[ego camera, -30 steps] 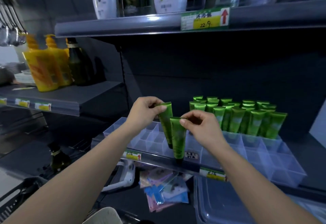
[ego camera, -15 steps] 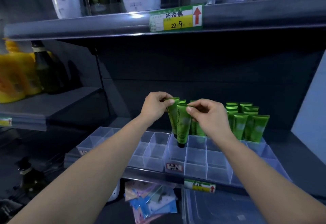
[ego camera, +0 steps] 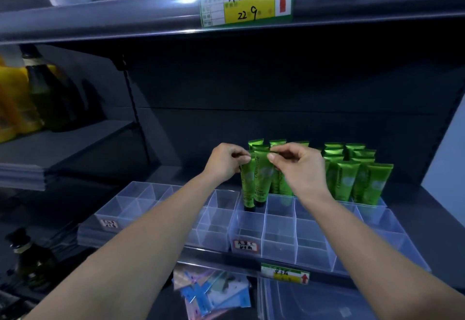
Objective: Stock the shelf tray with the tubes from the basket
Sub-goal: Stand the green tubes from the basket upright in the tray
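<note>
1. Well to the left of the shelf tray (ego camera: 279, 239), on a neighbouring shelf, yellow bottles (ego camera: 10, 103) and a dark bottle (ego camera: 47, 98) stand upright.
2. Your left forearm reaches up from the lower left, crossing over the tray's left half. Your left hand (ego camera: 226, 162) sits above the tray's back row with the knuckles up and the fingers curled. Its thumb and forefinger are pinched on the top edge of the first tube (ego camera: 247, 186).
3. The first tube hangs upright with its long axis vertical, the flat crimped end up and the dark cap down. The cap is at a back-row compartment near the tray's middle. You cannot tell from here whether it rests on the compartment floor.
4. The second tube (ego camera: 263, 178) is just to the right, against the first and slightly in front of it. It points the same way, crimp up and cap down, with its lettering running along its length. Its cap is at the same back row.
5. Your right forearm comes in from the lower right, over the tray's right half. Your right hand (ego camera: 299, 168) has its fingertips pinched on the second tube's crimped top, and its other fingers are curled.
6. The stocked tubes (ego camera: 357, 176) stand packed in the tray's back right compartments, all upright with crimps up.
7. A handwritten label (ego camera: 245, 245) is on the tray's front wall. A price tag (ego camera: 246, 1) sits on the shelf edge above the tray.
</note>
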Tool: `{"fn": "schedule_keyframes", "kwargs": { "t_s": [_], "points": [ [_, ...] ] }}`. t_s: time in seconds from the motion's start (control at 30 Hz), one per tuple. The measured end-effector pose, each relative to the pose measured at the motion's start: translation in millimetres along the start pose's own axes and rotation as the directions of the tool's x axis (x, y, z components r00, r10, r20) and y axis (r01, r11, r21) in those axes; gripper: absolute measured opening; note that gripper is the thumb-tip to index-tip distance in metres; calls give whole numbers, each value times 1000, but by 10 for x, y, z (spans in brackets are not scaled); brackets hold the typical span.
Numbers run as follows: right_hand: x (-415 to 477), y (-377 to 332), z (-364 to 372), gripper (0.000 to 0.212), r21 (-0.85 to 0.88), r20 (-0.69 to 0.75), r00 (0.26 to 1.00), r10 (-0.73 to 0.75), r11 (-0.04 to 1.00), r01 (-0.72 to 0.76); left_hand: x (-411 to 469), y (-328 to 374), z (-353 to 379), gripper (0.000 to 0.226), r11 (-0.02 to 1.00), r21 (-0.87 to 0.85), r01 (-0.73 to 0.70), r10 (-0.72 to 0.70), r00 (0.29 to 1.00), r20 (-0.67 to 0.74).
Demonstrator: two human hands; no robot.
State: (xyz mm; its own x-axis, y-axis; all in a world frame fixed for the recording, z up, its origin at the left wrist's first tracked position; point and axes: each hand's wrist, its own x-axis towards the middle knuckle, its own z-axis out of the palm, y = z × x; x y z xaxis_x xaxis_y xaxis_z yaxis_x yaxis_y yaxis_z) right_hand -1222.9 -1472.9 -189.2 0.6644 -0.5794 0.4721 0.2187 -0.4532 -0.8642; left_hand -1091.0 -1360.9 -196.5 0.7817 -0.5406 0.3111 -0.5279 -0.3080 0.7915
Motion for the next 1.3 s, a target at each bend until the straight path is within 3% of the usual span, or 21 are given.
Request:
{"fn": "schedule_keyframes", "kwargs": {
  "t_s": [0.83,1.03,1.13,1.3],
  "points": [
    [-23,401,244,8,-209,101,992,70,977,-47,0,-184,13,14,1000,-7,-7,7,1000,23],
    [-93,352,211,28,-319,105,992,64,947,-27,-105,-122,-46,24,996,77,-46,45,999,4],
    [-156,313,212,41,-416,102,995,-17,908,58,-204,-102,-134,31,990,140,-32,35,999,-19],
    [-364,151,299,47,-596,77,955,-287,755,275,-474,-158,-349,31,964,267,-18,44,995,-92]
  ]
}}
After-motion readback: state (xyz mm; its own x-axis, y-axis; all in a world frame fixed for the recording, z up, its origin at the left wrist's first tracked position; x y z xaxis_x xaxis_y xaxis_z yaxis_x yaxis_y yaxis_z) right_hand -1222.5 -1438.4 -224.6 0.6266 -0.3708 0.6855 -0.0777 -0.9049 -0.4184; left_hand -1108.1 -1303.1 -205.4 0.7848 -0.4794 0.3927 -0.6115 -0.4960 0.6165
